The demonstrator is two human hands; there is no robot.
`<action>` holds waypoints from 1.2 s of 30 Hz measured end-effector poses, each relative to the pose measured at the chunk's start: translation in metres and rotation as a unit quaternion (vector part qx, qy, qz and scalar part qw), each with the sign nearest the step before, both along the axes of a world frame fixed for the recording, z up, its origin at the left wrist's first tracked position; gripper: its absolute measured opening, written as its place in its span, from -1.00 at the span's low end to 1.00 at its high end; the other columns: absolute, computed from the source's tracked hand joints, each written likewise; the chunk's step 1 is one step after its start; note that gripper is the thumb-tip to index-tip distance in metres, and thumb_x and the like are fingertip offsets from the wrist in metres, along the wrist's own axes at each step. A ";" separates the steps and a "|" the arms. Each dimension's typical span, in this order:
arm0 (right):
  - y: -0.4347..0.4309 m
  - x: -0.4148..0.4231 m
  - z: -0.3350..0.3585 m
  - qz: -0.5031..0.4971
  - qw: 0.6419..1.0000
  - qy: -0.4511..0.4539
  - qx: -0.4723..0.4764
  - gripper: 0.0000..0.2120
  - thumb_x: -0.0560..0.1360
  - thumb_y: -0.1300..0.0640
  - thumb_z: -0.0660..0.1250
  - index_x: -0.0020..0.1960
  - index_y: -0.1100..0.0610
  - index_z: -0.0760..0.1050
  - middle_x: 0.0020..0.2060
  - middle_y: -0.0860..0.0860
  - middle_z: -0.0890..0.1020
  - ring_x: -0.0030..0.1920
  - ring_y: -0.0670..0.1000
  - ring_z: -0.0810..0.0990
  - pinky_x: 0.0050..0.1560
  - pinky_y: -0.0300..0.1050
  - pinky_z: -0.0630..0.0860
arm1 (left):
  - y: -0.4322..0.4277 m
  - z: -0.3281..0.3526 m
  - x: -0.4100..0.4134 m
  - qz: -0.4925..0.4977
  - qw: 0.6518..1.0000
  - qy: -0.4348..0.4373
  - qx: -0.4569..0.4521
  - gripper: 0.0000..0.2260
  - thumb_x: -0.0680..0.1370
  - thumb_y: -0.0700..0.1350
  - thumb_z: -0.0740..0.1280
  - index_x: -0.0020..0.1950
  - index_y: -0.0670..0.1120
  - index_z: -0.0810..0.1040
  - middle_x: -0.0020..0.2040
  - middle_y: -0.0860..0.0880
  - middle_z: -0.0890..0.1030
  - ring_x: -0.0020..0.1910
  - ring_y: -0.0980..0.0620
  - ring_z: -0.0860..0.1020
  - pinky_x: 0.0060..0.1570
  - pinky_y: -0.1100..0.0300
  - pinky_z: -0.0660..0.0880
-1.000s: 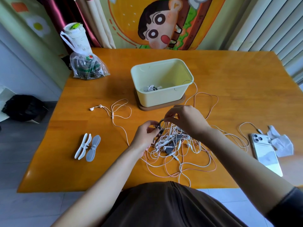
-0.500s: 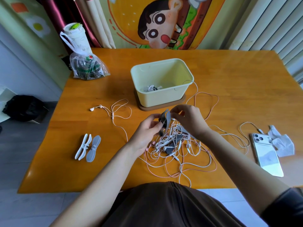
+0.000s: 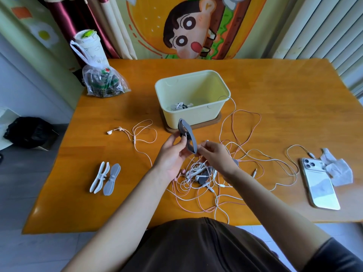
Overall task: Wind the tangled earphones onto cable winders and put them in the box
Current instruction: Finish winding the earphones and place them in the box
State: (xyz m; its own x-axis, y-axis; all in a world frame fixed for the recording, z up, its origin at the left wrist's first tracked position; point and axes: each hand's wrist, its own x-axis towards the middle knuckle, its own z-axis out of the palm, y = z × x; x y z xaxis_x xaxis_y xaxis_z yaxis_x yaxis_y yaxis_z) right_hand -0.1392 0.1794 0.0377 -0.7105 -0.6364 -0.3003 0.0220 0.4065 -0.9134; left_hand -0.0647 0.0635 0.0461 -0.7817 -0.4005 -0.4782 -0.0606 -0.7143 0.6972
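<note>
My left hand [image 3: 172, 154] and my right hand [image 3: 214, 156] both grip a dark grey cable winder [image 3: 188, 135], held upright above the table just in front of the pale yellow box [image 3: 196, 114]. Beneath my hands lies a tangled heap of white and pink earphones [image 3: 200, 177] with more winders caught in it. One wound earphone [image 3: 181, 106] rests inside the box. A loose white earphone [image 3: 133, 134] lies to the left. A white winder [image 3: 99, 177] and a grey winder [image 3: 112, 179] lie together at the front left.
A white phone [image 3: 319, 183] lies at the right with crumpled white paper [image 3: 337, 169] beside it. A clear plastic bag [image 3: 104, 83] and a white cup [image 3: 90, 46] stand at the back left. The box sits on a brown wooden lid [image 3: 216, 120].
Both hands have lifted the grey winder up out of the tangle and turned it upright, closer to the box.
</note>
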 end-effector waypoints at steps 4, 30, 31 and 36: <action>0.000 0.006 -0.003 0.007 1.000 0.000 0.014 -0.84 0.57 0.14 0.25 -0.17 0.09 0.50 -0.37 -0.08 0.58 -0.41 -0.13 0.46 -0.41 -0.34 0.40 | -0.002 -0.003 -0.003 0.047 0.998 -0.034 -0.026 -0.79 0.61 -0.25 0.20 0.22 -0.08 0.47 0.07 -0.14 0.59 0.03 -0.08 0.58 0.01 0.08 0.54; 0.008 -0.031 0.032 0.046 0.937 0.344 0.045 -0.92 0.47 0.17 0.38 -0.09 0.16 0.62 -0.15 -0.04 0.53 -0.24 -0.15 0.49 -0.18 -0.34 0.45 | 0.001 -0.029 0.008 -0.120 0.883 -0.098 -0.442 -0.81 0.60 -0.25 0.23 0.16 -0.02 0.46 0.08 -0.08 0.60 0.09 -0.02 0.56 -0.10 0.40 0.46; 0.008 -0.032 0.032 0.041 0.936 0.347 0.042 -0.93 0.47 0.17 0.38 -0.09 0.16 0.62 -0.15 -0.04 0.52 -0.24 -0.15 0.49 -0.18 -0.38 0.43 | 0.001 -0.027 0.009 -0.119 0.888 -0.097 -0.434 -0.81 0.60 -0.25 0.23 0.15 -0.01 0.46 0.06 -0.07 0.59 0.08 -0.02 0.56 -0.11 0.39 0.46; 0.010 -0.034 0.032 0.019 0.935 0.354 0.033 -0.92 0.46 0.20 0.39 -0.09 0.19 0.63 -0.17 -0.06 0.51 -0.28 -0.25 0.43 -0.23 -0.55 0.35 | 0.003 -0.014 0.013 -0.158 0.901 -0.048 -0.402 -0.82 0.60 -0.26 0.22 0.13 -0.01 0.46 -0.04 0.01 0.56 -0.04 0.16 0.53 -0.18 0.44 0.47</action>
State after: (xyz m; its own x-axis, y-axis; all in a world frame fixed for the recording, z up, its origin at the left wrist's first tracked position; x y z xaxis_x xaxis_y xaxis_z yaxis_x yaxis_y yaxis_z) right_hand -0.1730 0.1893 0.0700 -0.7231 -0.6622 0.1967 -0.5938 0.4505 -0.6666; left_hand -0.0513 0.0668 0.0318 -0.8882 -0.4115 -0.2042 -0.2595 0.0827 0.9622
